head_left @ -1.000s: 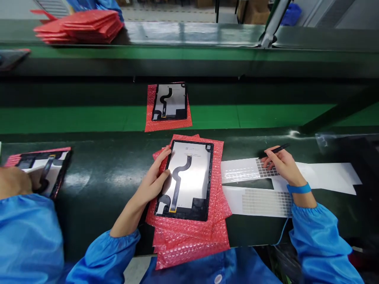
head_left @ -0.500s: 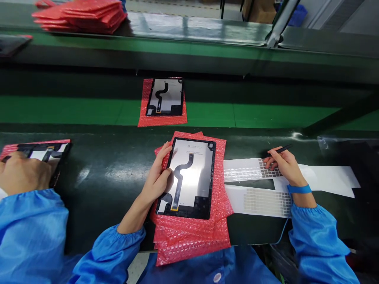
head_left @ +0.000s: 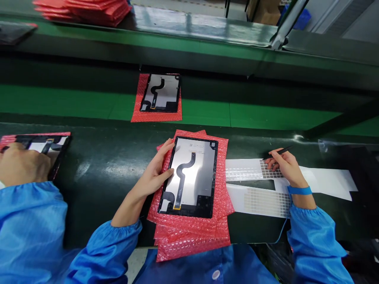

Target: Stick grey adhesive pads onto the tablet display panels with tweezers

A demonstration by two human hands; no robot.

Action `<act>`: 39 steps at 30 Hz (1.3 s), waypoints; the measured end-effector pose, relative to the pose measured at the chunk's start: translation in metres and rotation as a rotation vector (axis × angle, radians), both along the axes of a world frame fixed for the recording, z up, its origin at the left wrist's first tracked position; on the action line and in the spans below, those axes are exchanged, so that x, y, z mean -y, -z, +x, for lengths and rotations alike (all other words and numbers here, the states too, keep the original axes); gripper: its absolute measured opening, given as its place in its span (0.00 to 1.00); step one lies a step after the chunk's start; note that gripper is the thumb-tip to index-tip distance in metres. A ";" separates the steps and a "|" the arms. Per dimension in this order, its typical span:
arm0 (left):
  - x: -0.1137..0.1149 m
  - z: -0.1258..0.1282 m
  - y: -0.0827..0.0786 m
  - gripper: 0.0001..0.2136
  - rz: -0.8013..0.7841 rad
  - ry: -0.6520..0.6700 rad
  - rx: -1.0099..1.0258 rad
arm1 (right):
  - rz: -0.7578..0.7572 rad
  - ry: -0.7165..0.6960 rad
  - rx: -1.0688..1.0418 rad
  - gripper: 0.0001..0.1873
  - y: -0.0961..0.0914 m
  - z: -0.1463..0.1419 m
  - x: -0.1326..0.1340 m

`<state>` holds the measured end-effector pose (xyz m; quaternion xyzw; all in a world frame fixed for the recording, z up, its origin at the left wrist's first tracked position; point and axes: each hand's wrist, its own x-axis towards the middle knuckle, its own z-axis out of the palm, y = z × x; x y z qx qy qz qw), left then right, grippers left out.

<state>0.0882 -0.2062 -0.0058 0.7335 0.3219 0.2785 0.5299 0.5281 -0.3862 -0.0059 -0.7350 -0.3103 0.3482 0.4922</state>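
Note:
A tablet panel [head_left: 194, 173], back side up with a black flex cable across its silver plate, lies on a stack of red bubble-wrap sheets [head_left: 192, 228] in front of me. My left hand [head_left: 155, 173] grips the panel's left edge, thumb on the plate. My right hand [head_left: 281, 165] pinches black tweezers [head_left: 278, 152] with the tip on a white sheet of small grey stickers [head_left: 245, 171]. A second sticker sheet [head_left: 260, 201] lies just below it.
Another panel on red bubble wrap [head_left: 158, 96] rides the green conveyor belt [head_left: 266, 116] beyond. A co-worker's hand [head_left: 20, 165] in a blue sleeve works on a panel [head_left: 56, 144] at left. Red bubble-wrap sheets [head_left: 85, 10] are piled on the far shelf.
The panel on the conveyor has drifted left. My hands stay on the panel edge and the sticker sheet. The co-worker's hand has shifted over the left panel.

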 end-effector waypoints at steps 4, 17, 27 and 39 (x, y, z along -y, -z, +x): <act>-0.001 -0.004 -0.004 0.34 0.049 0.051 -0.071 | 0.016 0.010 -0.023 0.30 0.001 0.002 0.000; 0.059 0.039 -0.051 0.12 0.689 0.118 -0.231 | 0.161 0.012 -0.158 0.21 -0.016 -0.087 -0.008; 0.087 0.076 -0.044 0.18 0.757 0.406 -0.651 | 0.169 -0.063 -0.333 0.22 -0.011 -0.174 -0.039; 0.083 0.075 -0.043 0.23 0.752 0.408 -0.599 | 0.159 -0.044 -0.358 0.20 -0.012 -0.176 -0.039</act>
